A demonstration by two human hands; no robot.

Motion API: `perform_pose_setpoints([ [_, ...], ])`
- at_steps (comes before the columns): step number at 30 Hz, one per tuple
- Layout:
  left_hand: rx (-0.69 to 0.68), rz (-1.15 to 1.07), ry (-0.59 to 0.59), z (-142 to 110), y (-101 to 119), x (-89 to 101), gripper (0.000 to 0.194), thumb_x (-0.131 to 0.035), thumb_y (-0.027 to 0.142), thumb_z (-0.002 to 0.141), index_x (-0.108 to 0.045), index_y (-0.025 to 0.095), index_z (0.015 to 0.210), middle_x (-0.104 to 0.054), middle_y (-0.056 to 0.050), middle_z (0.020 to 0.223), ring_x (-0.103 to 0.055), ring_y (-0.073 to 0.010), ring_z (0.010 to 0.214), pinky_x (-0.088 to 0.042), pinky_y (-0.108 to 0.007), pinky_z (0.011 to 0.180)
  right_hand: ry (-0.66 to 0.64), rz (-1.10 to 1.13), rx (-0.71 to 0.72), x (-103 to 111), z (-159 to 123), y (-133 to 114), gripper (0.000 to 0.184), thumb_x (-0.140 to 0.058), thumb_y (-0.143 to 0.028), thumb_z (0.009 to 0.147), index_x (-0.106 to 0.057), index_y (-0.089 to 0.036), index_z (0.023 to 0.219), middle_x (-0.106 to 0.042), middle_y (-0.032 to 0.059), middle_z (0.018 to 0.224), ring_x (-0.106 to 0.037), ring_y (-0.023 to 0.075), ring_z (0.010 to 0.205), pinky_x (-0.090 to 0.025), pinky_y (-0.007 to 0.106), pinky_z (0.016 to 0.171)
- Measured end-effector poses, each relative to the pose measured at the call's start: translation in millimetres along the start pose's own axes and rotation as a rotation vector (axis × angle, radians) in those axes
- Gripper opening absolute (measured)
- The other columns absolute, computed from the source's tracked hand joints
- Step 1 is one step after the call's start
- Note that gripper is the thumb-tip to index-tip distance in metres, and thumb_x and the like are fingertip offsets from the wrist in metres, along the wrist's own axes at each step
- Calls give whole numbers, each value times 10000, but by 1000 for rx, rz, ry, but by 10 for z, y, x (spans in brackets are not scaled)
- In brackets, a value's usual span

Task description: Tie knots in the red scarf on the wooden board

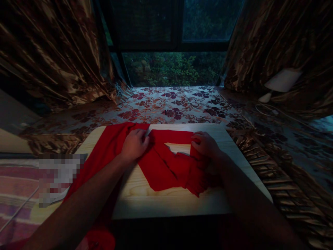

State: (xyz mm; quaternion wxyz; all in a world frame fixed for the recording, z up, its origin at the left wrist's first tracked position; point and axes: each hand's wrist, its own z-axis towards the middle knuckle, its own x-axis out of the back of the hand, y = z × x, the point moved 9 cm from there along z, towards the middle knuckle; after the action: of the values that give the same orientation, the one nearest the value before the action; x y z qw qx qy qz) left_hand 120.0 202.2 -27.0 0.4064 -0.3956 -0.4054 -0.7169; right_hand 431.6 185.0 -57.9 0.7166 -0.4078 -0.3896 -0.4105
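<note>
A red cloth (166, 170) lies partly folded on a small pale wooden table (137, 206). Its upper edge forms a straight band, and bare wood shows through a gap below that band. My left hand (135, 144) is closed on the cloth at the band's left end, with thumb and fingers close together. At the band's right end, my right hand (205, 144) has its fingers curled round the cloth's corner. More red fabric (104, 152) spreads under my left forearm and hangs over the table's near left side. The cloth's lower right part is bunched and in shadow.
Behind the table is a window seat with a floral cover (171, 100), below a dark window (169, 66). A white lamp (283, 80) with a loose cord stands at right. Patterned curtains (52, 52) hang on both sides. Striped bedding (18, 187) lies at left.
</note>
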Motion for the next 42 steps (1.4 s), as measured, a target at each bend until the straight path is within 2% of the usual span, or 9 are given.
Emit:
perform_pose_setpoints([
  [7, 376, 41, -166, 695, -764, -343, 389, -601, 505, 844, -680, 170, 1027, -724, -189, 1034, -687, -342, 942, -512, -423, 795, 124, 80, 19, -39, 24, 58, 112, -626, -239, 827, -722, -195, 866, -689, 101, 1032, -598, 244, 977, -487, 358, 886],
  [15, 308, -99, -236, 1118, -504, -692, 275, -675, 369, 817, -703, 186, 1020, -740, -141, 1064, -696, -296, 965, -535, -382, 836, 140, 118, 35, -60, 31, 90, 98, -637, -243, 826, -706, -186, 868, -676, 104, 993, -599, 250, 972, -489, 370, 897],
  [19, 256, -88, -161, 965, -260, -536, 460, -603, 451, 875, -663, 135, 1204, -688, -189, 1219, -649, -323, 1120, -510, -425, 965, 153, 167, 22, -57, 24, 133, 134, -638, -230, 811, -718, -182, 907, -673, 100, 1002, -608, 246, 973, -498, 375, 917],
  [21, 25, -46, -26, 763, 48, -303, 562, -578, 479, 890, -607, 140, 1336, -559, -185, 1433, -504, -328, 1342, -400, -452, 1124, 162, 202, 4, -43, 7, 165, 222, -629, -198, 792, -727, -180, 991, -670, 104, 1063, -613, 243, 1013, -498, 374, 949],
  [25, -433, -32, -312, 77, 561, -415, 632, -484, 572, 941, -429, 327, 1521, -326, -58, 1632, -295, -309, 1501, -249, -556, 1207, 133, 171, -24, -40, -19, 187, 427, -626, -147, 741, -716, -188, 1156, -641, 114, 1197, -609, 245, 1086, -503, 369, 977],
  [28, -378, 49, -381, -143, 482, -560, 595, -407, 576, 971, -380, 389, 1535, -287, -20, 1643, -250, -335, 1517, -147, -671, 1192, 99, 149, -35, -76, 40, 177, 386, -591, -114, 757, -740, -188, 1105, -662, 103, 1149, -629, 227, 1034, -517, 350, 951],
  [34, -277, 36, -309, -26, 356, -659, 576, -397, 544, 972, -455, 327, 1502, -336, -53, 1621, -271, -337, 1508, -145, -695, 1174, -19, 74, -56, -106, 402, 122, 317, -538, -50, 788, -762, -159, 985, -701, 108, 1075, -633, 212, 1002, -499, 342, 958],
  [39, -323, -132, -192, -49, 390, -437, 370, -466, 427, 949, -640, 258, 1229, -573, -98, 1446, -470, -279, 1384, -164, -603, 1201, 41, 56, 16, 250, 373, -469, 235, -624, -124, 776, -751, -167, 970, -693, 116, 1147, -605, 250, 1069, -455, 376, 972],
  [42, -436, -181, -196, -99, 469, -356, 195, -515, 270, 853, -641, 237, 999, -678, -68, 1204, -572, -242, 1216, -191, -542, 1195, -139, 314, 238, 163, 116, -1075, 175, -635, -206, 836, -735, -176, 977, -724, 57, 978, -640, 178, 889, -480, 299, 849],
])
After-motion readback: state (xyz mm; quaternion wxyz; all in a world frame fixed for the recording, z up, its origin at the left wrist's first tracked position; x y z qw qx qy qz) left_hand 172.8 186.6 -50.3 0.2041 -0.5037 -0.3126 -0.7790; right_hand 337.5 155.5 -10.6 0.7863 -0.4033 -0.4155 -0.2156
